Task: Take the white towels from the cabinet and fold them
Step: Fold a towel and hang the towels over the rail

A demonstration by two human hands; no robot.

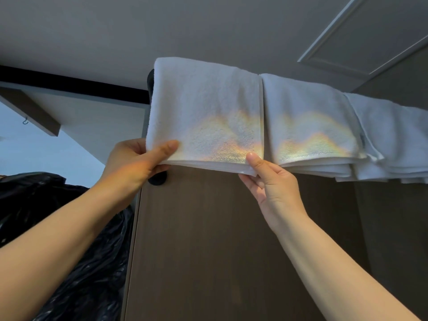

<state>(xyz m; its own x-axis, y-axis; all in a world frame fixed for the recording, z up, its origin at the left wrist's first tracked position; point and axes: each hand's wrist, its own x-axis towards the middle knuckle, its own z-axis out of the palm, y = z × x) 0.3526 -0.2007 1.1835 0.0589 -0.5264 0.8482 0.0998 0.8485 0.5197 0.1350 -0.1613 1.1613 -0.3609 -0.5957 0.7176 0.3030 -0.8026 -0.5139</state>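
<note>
Fingers of both hands were found curled under the front edge of the leftmost white towel, with thumbs pressed on top, so the folded layers were pinched at the two lower corners. The left hand was noted at the left corner and the right hand at the right. The brown cabinet was viewed from below, under a grey ceiling. A black plastic bag was recorded left of the cabinet. Three folded white towels were laid along the cabinet top, overhanging its front: the gripped one, a second towel touching it on the right, and a third towel further right. Rainbow-tinted light was noted on the first two. A small hook was seen far left.
</note>
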